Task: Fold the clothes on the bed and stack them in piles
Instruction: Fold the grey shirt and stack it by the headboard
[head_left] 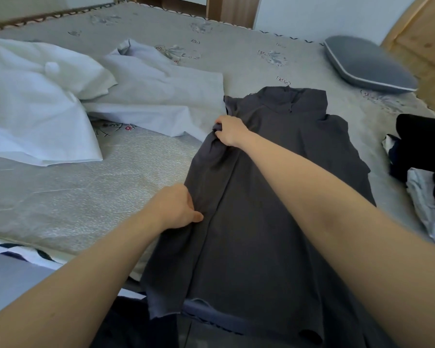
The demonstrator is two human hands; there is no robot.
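My left grip [176,209] and right grip [227,130] both pinch the dark garment [274,197], its hem draped past the bed's [60,202] near edge, partly hidden.

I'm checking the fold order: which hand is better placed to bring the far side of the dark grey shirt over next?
Probably the right hand: it grips the dark grey shirt nearer the collar, while the left hand holds the near side edge.

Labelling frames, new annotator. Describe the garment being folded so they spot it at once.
Start at the bed, near edge, centre. The dark grey garment lies lengthwise there, gripped along one edge by the left hand and right hand. The clothes beside it are white or black.
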